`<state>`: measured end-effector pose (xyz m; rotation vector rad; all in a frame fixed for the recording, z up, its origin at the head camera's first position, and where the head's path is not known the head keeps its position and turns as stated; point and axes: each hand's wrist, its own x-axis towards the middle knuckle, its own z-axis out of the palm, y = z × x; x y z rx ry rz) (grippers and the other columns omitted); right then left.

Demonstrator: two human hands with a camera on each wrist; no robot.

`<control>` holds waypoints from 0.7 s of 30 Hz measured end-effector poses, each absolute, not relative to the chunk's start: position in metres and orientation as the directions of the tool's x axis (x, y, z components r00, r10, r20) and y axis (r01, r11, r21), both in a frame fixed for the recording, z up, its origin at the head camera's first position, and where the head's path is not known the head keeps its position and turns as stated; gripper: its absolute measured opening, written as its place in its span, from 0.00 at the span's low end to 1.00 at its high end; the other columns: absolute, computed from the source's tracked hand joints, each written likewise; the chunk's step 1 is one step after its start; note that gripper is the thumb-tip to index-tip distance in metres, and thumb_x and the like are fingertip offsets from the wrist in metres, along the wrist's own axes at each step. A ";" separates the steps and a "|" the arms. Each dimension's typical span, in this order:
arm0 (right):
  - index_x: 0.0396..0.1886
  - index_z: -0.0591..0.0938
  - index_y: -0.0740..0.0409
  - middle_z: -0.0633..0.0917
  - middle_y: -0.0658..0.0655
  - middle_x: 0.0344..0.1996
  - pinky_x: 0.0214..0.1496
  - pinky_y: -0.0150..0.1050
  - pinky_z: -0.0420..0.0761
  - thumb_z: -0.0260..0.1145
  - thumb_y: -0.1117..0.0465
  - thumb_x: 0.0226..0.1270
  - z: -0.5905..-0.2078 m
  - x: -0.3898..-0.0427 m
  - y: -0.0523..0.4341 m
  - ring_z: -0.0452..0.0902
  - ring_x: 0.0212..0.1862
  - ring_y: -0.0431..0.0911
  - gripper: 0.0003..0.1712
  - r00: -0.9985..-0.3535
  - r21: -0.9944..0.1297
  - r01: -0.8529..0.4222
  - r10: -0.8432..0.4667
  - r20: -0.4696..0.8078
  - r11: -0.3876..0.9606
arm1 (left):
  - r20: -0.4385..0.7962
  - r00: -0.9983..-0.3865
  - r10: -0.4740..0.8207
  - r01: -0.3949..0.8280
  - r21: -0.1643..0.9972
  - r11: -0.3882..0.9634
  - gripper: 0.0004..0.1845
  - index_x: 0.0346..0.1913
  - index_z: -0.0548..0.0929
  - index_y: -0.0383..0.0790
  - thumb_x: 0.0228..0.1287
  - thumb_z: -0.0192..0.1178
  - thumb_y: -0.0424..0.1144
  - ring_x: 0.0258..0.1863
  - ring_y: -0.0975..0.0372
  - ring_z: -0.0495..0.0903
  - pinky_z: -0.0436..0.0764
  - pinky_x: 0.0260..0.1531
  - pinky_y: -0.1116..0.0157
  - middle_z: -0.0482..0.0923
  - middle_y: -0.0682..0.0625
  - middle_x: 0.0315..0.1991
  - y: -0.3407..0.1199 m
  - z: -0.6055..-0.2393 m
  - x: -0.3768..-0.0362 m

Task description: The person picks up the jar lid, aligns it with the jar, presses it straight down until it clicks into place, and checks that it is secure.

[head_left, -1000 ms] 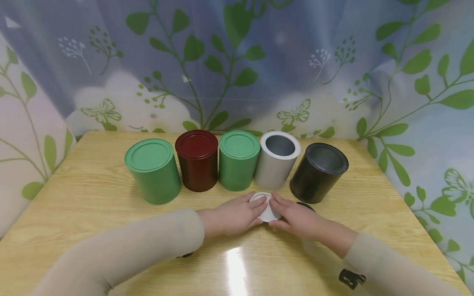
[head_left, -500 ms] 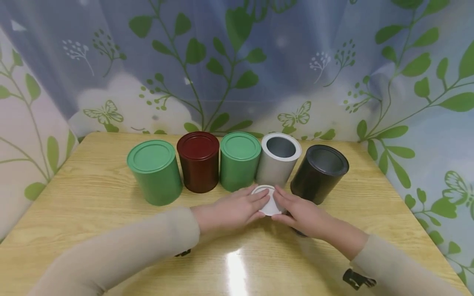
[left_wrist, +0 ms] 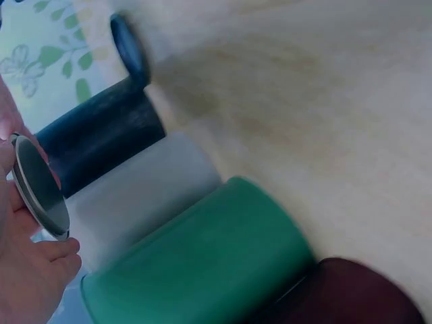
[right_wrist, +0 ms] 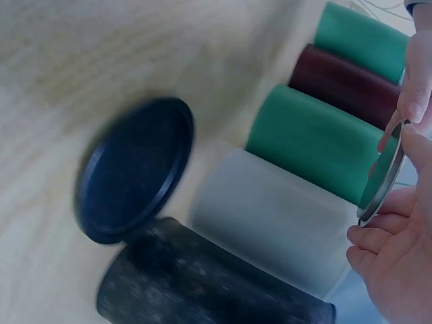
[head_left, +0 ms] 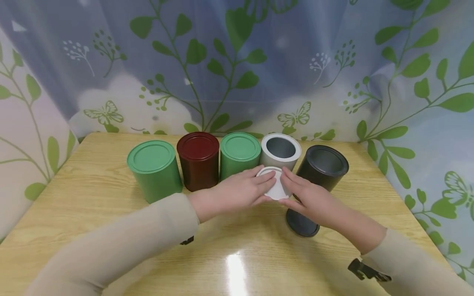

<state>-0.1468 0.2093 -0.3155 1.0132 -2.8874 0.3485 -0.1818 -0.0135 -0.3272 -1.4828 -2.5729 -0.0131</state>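
Note:
Both hands hold a round white lid [head_left: 275,187] between them, raised off the table just in front of the open white can [head_left: 265,150]. My left hand [head_left: 240,189] grips its left edge, fingers over the top. On the right edge, my right hand [head_left: 310,197] grips it the same way. The lid's underside [left_wrist: 46,192] shows in the left wrist view, where it overlaps the top end of the white can. In the head view, lid and hands cover much of that can's front.
A black can [head_left: 326,162] stands right of the white one, with a black lid [head_left: 301,224] flat on the table before it. To the left stand a green can [head_left: 240,150], a dark red can [head_left: 200,168] and another green can [head_left: 157,176]. A patterned curtain [head_left: 237,98] hangs behind.
The hands have lifted the white lid from low over the table up and away from me, to the white can's top. The black lid has come out from behind the right hand.

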 end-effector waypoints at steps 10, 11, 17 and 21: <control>0.66 0.62 0.72 0.59 0.70 0.67 0.58 0.52 0.70 0.60 0.52 0.68 -0.299 -0.156 0.209 0.60 0.65 0.59 0.37 -0.779 -0.189 -0.626 -0.619 0.102 0.756 | 0.137 -0.479 0.867 0.871 -0.047 0.489 0.29 0.68 0.64 0.37 0.72 0.46 0.51 0.68 0.48 0.56 0.58 0.65 0.57 0.59 0.44 0.69 -0.014 -0.310 -0.194; 0.67 0.62 0.71 0.59 0.70 0.67 0.58 0.52 0.70 0.59 0.52 0.68 -0.298 -0.157 0.209 0.59 0.66 0.59 0.37 -0.782 -0.190 -0.622 -0.616 0.094 0.760 | 0.131 -0.478 0.869 0.873 -0.042 0.487 0.29 0.68 0.64 0.37 0.72 0.45 0.51 0.68 0.48 0.56 0.57 0.65 0.57 0.58 0.44 0.69 -0.014 -0.309 -0.196; 0.67 0.61 0.70 0.58 0.69 0.68 0.57 0.53 0.71 0.58 0.50 0.69 -0.291 -0.164 0.209 0.59 0.65 0.60 0.37 -0.799 -0.165 -0.599 -0.598 0.060 0.784 | 0.073 -0.494 0.866 0.868 -0.017 0.496 0.30 0.70 0.59 0.38 0.74 0.40 0.52 0.69 0.49 0.52 0.53 0.67 0.59 0.54 0.45 0.71 -0.012 -0.302 -0.205; 0.68 0.61 0.70 0.57 0.69 0.68 0.56 0.53 0.71 0.58 0.51 0.69 -0.288 -0.169 0.210 0.60 0.65 0.61 0.37 -0.800 -0.161 -0.596 -0.598 0.045 0.786 | 0.069 -0.487 0.871 0.871 -0.044 0.490 0.30 0.70 0.60 0.39 0.73 0.40 0.52 0.69 0.49 0.53 0.54 0.66 0.60 0.54 0.46 0.71 -0.011 -0.298 -0.211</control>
